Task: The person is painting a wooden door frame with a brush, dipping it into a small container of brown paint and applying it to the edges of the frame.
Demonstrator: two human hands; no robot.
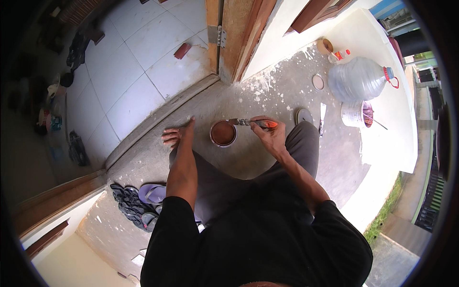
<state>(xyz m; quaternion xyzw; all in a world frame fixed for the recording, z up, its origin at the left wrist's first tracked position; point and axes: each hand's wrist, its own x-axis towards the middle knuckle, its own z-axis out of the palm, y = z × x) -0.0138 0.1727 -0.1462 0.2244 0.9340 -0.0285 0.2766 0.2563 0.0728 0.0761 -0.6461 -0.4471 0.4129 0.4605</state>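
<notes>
On the concrete floor between my knees stands a round can of brown paint [223, 133]. My right hand [271, 136] is closed round the handle of a paintbrush [243, 122], whose orange end shows past my fingers. The brush lies nearly level, with its bristle end over the can's upper right rim. Whether the bristles touch the rim, I cannot tell. By my left knee, to the left of the can, my left hand [178, 137] is open, fingers spread, holding nothing.
A threshold and wooden door frame [227, 48] border white tiles [136, 86] bearing a reddish-brown block [182, 50]. Rightward stand a large clear water jug [356, 79], a paint-stained white bucket [352, 115] and a tape roll [324, 46]. Purple sandals [153, 193] lie behind my left arm.
</notes>
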